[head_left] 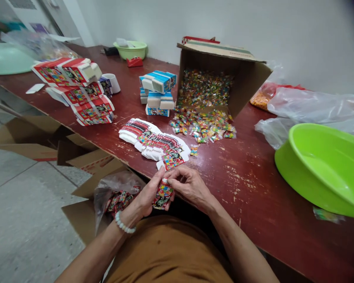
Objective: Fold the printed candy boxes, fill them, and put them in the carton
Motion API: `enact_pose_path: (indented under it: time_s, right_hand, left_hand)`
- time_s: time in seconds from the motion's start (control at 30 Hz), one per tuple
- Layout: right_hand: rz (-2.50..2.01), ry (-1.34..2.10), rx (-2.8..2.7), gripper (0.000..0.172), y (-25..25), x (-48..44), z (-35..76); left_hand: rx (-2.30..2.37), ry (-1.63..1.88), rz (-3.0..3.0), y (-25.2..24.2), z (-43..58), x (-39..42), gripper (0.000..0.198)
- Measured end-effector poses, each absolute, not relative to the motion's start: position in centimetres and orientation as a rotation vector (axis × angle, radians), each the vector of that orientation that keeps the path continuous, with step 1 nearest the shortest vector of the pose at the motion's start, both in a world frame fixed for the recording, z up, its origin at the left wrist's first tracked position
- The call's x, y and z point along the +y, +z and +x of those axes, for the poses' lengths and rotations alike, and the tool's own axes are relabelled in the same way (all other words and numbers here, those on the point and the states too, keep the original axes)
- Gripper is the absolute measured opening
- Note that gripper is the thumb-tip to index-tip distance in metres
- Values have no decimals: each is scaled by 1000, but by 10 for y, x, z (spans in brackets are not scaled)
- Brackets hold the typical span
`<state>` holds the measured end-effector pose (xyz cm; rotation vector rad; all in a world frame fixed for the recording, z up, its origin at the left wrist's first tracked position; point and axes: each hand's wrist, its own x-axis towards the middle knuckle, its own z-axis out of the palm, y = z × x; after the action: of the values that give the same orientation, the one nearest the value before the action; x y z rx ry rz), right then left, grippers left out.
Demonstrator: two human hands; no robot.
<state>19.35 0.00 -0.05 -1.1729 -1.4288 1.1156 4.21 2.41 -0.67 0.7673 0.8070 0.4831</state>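
Note:
Near the table's front edge, a small red printed candy box (164, 193) is gripped in my left hand (150, 192), its printed face turned up. The fingers of my right hand (190, 184) are bent and pinched at the white flap on the box's top end; whether candy is inside cannot be seen. Just beyond my hands lies a fanned row of flat red and white cartons (162, 141), the nearest one close to my fingertips. One small candy packet (194, 150) rests beside the row, and a heap of such packets (209, 124) lies farther back.
A cardboard box (247, 84) on its side spills candy packets. Stacked red carton bundles (67, 72) stand left, blue carton bundles (159, 90) at centre. A green basin (321, 169) and plastic bags (315, 102) occupy the right. Below left, an open carton holds a bag of red boxes (120, 201).

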Motion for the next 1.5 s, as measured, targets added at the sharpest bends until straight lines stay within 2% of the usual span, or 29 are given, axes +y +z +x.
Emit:
enact_pose_path:
  time_s: [0.17, 0.27, 0.37, 0.43, 0.53, 0.6, 0.73, 0.83, 0.93, 1.03, 1.13, 1.23, 1.33, 1.43, 1.5]
  right_hand:
    - [-1062, 1292, -1390, 17, 8, -7, 196]
    - [-1061, 1107, -1508, 15, 7, -10, 192]
    - [-1079, 894, -1598, 6, 2, -8, 179]
    - [-1073, 901, -1650, 12, 0, -6, 170]
    - [-1128, 913, -1643, 32, -4, -1, 169]
    - [-1257, 866, -1556, 39, -9, 3, 183]
    - [-1570, 533, -1454, 38, -26, 16, 231]
    - [-1747, 325, -1457, 37, -38, 26, 254]
    - [-1916, 244, -1496, 39, -45, 34, 254]
    - [-2075, 170, -1524, 50, -45, 40, 242]
    - [-2130, 114, -1530, 62, -43, 40, 230]
    - [-2172, 99, -1534, 57, -43, 40, 223]
    - [-2180, 185, -1452, 44, -44, 43, 223]
    - [-1954, 447, -1181, 28, -45, 46, 227]
    - [-1696, 681, -1010, 32, -42, 45, 231]
  left_hand:
    - [768, 497, 715, -3, 44, 26, 47]
    - [804, 512, 663, 0, 42, 30, 34]
    - [812, 559, 638, 4, 34, 34, 35]
    - [813, 629, 682, 8, 23, 37, 40]
    - [901, 783, 780, 7, -9, 40, 46]
    - [1048, 873, 867, -3, -40, 42, 50]
    - [1626, 869, 1293, -41, -105, 42, 57]
    - [1740, 840, 1385, -59, -122, 44, 57]
    - [1728, 811, 1754, -51, -93, 49, 50]
    - [1608, 878, 2334, -31, -34, 55, 42]
    - [1523, 669, 2720, -20, 20, 66, 47]
    - [1544, 447, 2832, -22, 45, 77, 54]
    - [1576, 410, 2820, -29, 47, 80, 58]
    - [1607, 445, 2771, -31, 45, 75, 60]
    - [1625, 525, 2729, -26, 43, 71, 60]
